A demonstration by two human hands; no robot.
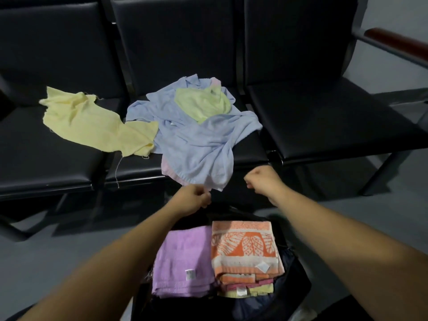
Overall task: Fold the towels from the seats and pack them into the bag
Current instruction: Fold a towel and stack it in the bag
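Observation:
A crumpled blue towel (196, 140) lies on the middle black seat (250, 154), its lower edge hanging over the front. A green towel (201, 103) sits on top of it and a pink towel (168, 169) peeks out beneath. A yellow towel (97, 122) lies spread across the left seat. My left hand (196, 200) pinches the hanging hem of the blue towel. My right hand (262, 179) is curled into a fist just right of that hem and holds nothing. Below my arms, the open dark bag (294, 279) holds a folded purple towel (183, 258) and a folded orange patterned towel (245, 246) on a stack.
The right seat (324, 121) has nothing on it. A wooden armrest (393, 41) sticks out at the far right. Grey floor (393, 223) surrounds the bag, and the seat legs (382, 172) stand in front of it.

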